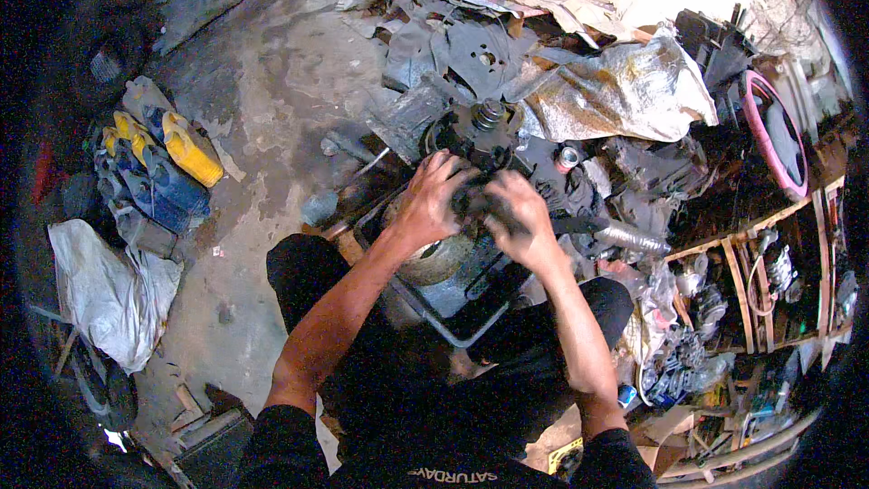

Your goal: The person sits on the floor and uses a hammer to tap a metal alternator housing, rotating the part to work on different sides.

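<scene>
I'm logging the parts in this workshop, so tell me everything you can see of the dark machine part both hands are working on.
The dark machine part is a black, greasy-looking metal assembly with a round body and a ribbed cylindrical stub at its top. It sits over a dark rectangular tray on the floor, in front of the squatting person. The left hand grips its near left side; the right hand presses its near right side. Scrap and a crumpled plastic sheet lie behind it.

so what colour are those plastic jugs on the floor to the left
Yellow jugs, clearest in the head view.

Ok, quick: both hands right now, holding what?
Left hand: closed on the dark greasy machine part.
Right hand: closed on the same part.
</scene>
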Motion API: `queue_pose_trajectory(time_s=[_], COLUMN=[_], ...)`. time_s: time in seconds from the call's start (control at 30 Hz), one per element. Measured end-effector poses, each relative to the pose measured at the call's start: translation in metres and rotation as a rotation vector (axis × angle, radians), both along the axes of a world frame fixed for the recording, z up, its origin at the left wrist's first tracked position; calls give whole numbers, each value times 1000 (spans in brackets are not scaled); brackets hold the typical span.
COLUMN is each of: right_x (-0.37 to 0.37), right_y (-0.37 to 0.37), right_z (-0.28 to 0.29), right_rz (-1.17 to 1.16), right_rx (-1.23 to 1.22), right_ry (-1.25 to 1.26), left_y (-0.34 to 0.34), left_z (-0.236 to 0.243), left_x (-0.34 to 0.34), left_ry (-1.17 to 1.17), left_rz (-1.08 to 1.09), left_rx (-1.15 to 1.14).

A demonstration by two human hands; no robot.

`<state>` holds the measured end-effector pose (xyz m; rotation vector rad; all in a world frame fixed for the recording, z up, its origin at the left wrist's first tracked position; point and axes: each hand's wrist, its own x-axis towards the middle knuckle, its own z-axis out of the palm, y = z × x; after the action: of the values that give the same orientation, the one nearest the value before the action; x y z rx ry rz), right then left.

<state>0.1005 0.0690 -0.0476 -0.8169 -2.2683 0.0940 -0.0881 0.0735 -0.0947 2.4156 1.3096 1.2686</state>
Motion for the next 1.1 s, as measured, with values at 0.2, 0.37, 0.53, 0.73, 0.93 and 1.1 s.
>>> queue_pose_trajectory(time_s=[0.2,0.37,0.53,0.73,0.93,1.1], right_x=[23,41,19,15,51,19], right_y=[11,41,16,7,54,20], right_z=[-14,15,-2,12,-12,-13], right_rz=[-68,-435,-113,-126,-400,-141], right_rx=[-113,-274,-108,-26,37,-134], right_ry=[-43,-194,-270,-209,9,142], left_y=[9,6,5,6,3,4], left_z=[3,12,10,9,12,8], left_x=[-5,0,2,-1,2,3], left_ry=[-97,-160,-118,-65,-95,-5], left_rz=[-5,-13,11,35,41,91], left_rx=[85,22,65,71,45,148])
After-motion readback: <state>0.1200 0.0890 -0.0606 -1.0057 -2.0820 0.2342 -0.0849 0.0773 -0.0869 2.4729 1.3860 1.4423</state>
